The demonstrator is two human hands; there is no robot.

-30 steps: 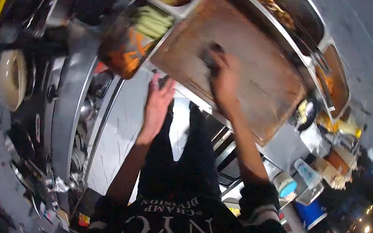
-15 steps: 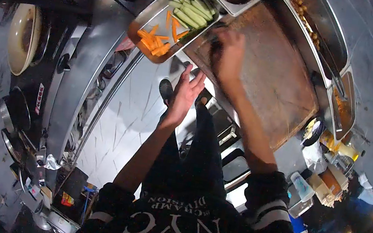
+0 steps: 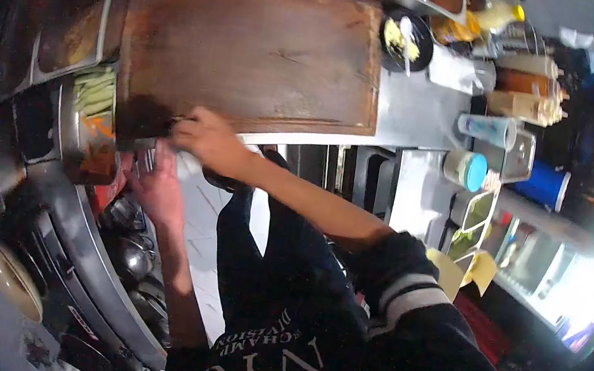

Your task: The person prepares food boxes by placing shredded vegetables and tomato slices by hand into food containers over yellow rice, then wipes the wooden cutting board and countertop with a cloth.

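a: your right hand (image 3: 199,136) sits at the near-left corner of the wooden board (image 3: 256,53), fingers closed on something dark; board centre open.

b: left hand (image 3: 155,189)?

a: below the edge, grip unclear. a second ago your right worked mid-board.

Sauce bottles (image 3: 526,86), teal-lidded tub (image 3: 466,170), perhaps pots (image 3: 132,256) below

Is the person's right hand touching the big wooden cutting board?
Touching. In the head view the right hand lies on the near corner of the wooden cutting board, fingers pressed against a dark patch there with no gap showing.
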